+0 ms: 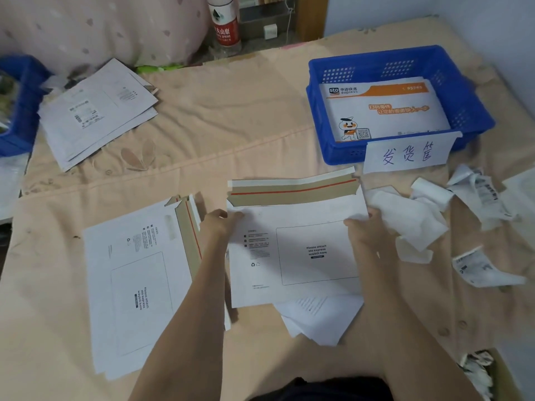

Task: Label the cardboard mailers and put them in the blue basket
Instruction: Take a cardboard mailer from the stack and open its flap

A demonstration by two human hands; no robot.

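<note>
Left hand (220, 224) fingers and right hand (362, 227) fingers pinch top corners of mailer (292, 256) lying on bed, flap open, waybill box bare. Step: labelling. Next: stick label, seal, move to blue basket (463, 111) beyond.

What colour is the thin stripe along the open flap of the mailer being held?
Red, on the white cardboard mailer's brown flap; head view.
</note>
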